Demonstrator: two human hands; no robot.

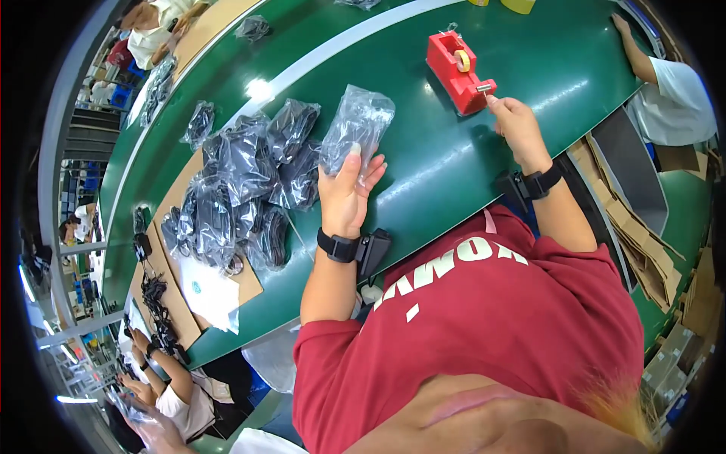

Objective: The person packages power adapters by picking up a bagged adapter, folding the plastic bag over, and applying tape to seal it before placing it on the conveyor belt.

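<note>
My left hand (348, 189) holds up a clear plastic bag (357, 125) with a dark item inside, above the green table (423, 159). My right hand (516, 125) reaches to the cutter end of a red tape dispenser (458, 69), fingers pinched at the tape's end. Both wrists wear black bands with small devices. A pile of several bagged black items (242, 189) lies just left of my left hand.
Cardboard sheets (170, 295) and a white bag lie under and beside the pile, with black cables (155, 299) at the left edge. Other people work at the lower left, top left and top right (665, 83). Flattened cartons (639, 234) are stacked at right.
</note>
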